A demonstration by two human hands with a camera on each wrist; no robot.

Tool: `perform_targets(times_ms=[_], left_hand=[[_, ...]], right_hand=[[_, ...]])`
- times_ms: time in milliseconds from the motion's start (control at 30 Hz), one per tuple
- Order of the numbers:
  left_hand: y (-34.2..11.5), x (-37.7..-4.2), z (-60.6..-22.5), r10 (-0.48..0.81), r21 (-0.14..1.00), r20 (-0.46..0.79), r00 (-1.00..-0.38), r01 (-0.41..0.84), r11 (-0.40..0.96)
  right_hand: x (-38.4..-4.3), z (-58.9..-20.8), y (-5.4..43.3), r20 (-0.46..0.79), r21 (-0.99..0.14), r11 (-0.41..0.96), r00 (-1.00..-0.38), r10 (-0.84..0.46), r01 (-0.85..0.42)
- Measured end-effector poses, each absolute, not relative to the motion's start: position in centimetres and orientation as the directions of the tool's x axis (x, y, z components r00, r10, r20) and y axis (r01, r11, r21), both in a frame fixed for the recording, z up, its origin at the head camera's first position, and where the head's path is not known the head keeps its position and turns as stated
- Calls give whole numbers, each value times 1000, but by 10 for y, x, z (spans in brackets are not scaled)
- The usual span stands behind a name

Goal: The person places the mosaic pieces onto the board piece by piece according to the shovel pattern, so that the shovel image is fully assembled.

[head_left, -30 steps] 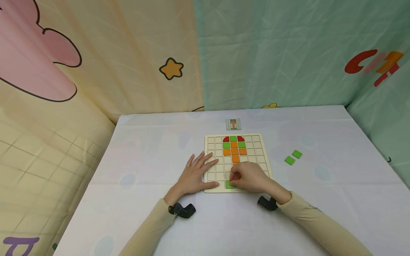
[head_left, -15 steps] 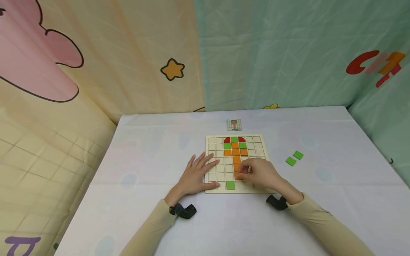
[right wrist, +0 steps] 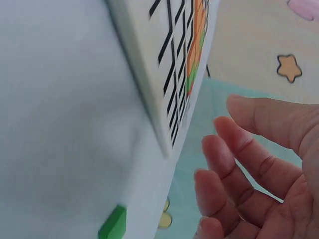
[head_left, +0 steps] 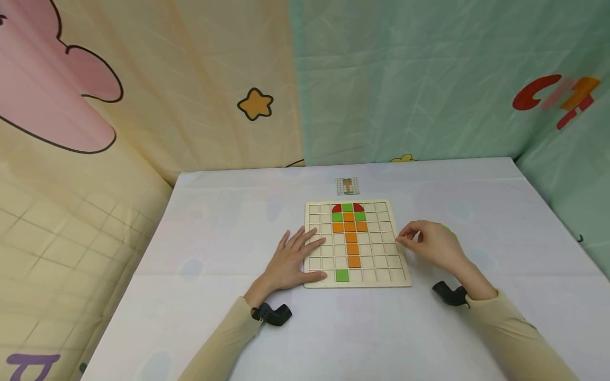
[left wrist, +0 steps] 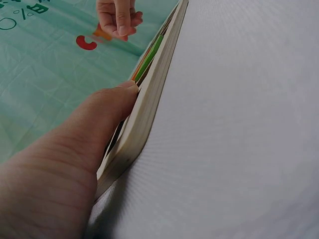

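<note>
A wooden grid board [head_left: 383, 262] lies on the table with coloured tiles set in its cells. My left hand [head_left: 283, 267] rests on the board's left edge, fingers spread, the thumb at the front left corner. To the right of the board, my right hand [head_left: 434, 243] hovers with loosely bent fingers; in the right wrist view its thumb and fingertips are apart with nothing between them. A green tile [right wrist: 114, 224] shows below that hand, and the hand mostly hides the loose tiles in the head view. One green tile [head_left: 342, 275] sits in the board's front row.
An orange column [head_left: 351, 238] runs down the grid from a cluster of green and orange tiles, with red rounded pieces [head_left: 337, 208] at the top. Behind the board lies a small pattern card [head_left: 348, 186]. Printed curtains [head_left: 410, 79] hang around the table's back and sides.
My right hand has let go of the green tile in the front row and moved right, off the board, over to the loose green tiles. My left hand has stayed in place.
</note>
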State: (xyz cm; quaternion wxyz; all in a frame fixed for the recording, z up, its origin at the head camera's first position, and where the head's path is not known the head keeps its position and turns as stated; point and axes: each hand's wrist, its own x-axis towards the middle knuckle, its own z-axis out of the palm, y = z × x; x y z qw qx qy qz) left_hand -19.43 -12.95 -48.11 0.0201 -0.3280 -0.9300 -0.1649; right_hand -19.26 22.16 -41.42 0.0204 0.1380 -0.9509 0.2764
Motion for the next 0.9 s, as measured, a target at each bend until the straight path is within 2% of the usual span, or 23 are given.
perform_targets(times_ms=[333,667,900], left_hand=[[-130,-195,-483,605,290,144,-783,618,730],[-130,-194,-481,603,295,137,-786,614,732],[-129,-195,-481,607,281,149,-781,622,731]], right_hand=[[-201,-420,254,-5,-495,856,-985,-175,-149],[-204,-422,270,-11,-442,886,-987,-159,-138],[-202,-424,274,-51,-448,887,-988,-145,-107]])
